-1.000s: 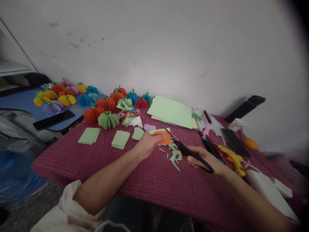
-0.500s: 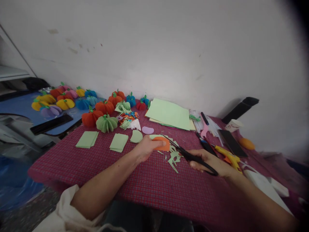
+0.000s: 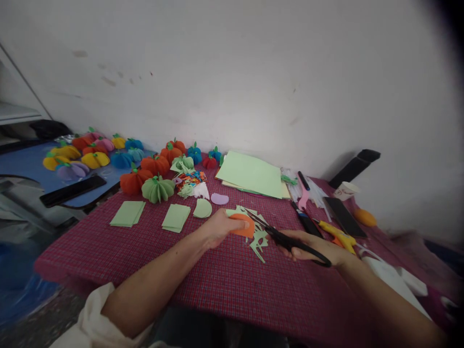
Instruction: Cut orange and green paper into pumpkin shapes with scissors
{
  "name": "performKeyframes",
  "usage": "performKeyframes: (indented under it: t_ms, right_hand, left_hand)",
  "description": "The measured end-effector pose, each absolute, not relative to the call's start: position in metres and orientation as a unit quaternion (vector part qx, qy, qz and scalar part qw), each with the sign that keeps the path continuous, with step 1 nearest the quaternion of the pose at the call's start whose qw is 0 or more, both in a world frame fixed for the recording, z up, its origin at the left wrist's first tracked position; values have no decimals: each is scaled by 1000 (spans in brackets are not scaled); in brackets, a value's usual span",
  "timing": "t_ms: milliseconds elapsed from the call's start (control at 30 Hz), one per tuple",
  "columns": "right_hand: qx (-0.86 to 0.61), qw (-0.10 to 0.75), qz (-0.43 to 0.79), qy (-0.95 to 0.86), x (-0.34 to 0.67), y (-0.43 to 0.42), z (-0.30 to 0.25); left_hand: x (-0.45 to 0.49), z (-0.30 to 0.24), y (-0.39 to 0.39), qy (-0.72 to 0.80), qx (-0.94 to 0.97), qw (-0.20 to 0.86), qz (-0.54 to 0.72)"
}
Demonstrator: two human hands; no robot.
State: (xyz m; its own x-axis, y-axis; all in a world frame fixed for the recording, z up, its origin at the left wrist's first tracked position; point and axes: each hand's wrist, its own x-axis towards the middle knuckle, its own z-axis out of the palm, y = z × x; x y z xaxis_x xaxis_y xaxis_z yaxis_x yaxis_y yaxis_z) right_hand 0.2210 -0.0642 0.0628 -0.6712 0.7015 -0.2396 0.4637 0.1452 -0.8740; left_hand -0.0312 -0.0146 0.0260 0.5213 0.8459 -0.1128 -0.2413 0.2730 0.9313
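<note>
Shows plain orange on the paper piece (image 3: pixel 242 228) — black on the handles of the scissors (image 3: pixel 284 238), toward four o'clock from it. Runs pale green on the sheets (image 3: pixel 250 171) at twelve, yellow on the glue gun (image 3: pixel 344 239) at three. Breaks into yellow, red, blue, pink and lilac among the pumpkins (image 3: pixel 94 160) at ten — turns finely checked on the crimson tablecloth (image 3: pixel 217 275).

Everything's shot from a single head-worn cam, tipped forward and down; the bench (image 3: pixel 217 275) is caught pretty close from its near edge, and the top's mostly filled by the wall (image 3: pixel 224 72) behind.
</note>
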Motion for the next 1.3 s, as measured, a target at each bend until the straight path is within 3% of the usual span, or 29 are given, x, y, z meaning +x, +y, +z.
performKeyframes:
  t_ms: [667, 1300]
  right_hand:
    - [-379, 77, 521, -761, 212, -57, 65]
    - [-387, 110, 566, -720, 213, -58, 53]
  left_hand:
    - [-29, 27, -18, 324, 478, 736, 354]
    - [-27, 22, -16, 334, 477, 727, 364]
